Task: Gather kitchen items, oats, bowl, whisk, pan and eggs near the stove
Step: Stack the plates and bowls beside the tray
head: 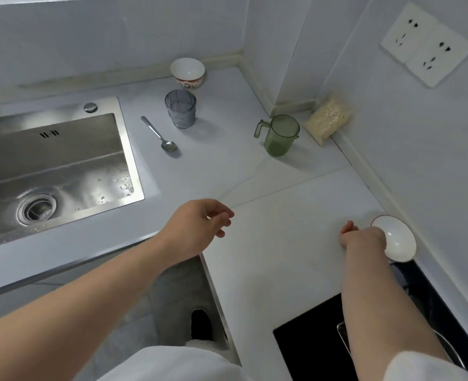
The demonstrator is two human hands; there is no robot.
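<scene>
My right hand (363, 237) grips the near rim of a small white round bowl with a thin red edge (395, 239), at about 4 o'clock in my view. The bowl is tilted, its hollow facing me, and sits on the pale grey counter (268, 243) just beside the right wall. The black glass stove top (309, 342) lies directly below it at 5 o'clock; the bowl's lower edge meets the stove's far corner.

My left hand (199, 226) hangs over the counter near the centre, empty, fingers loosely curled and holding nothing.

At 2 o'clock a clear plastic bag of pale oats (327, 118) leans in the wall corner. Just beside it, toward 1 o'clock, stands a translucent green measuring jug with a handle (281, 136), upright.

At 12 o'clock a second white bowl with a red pattern on its side (188, 71) stands upright against the back wall. Just in front of it is a grey translucent tumbler (180, 108), upright. A steel spoon (159, 136) lies flat to its left, bowl end toward me.

The stainless steel sink (56, 166) fills 9 to 10 o'clock. A white double wall socket (426, 44) is mounted at 1 o'clock, high on the right wall.
</scene>
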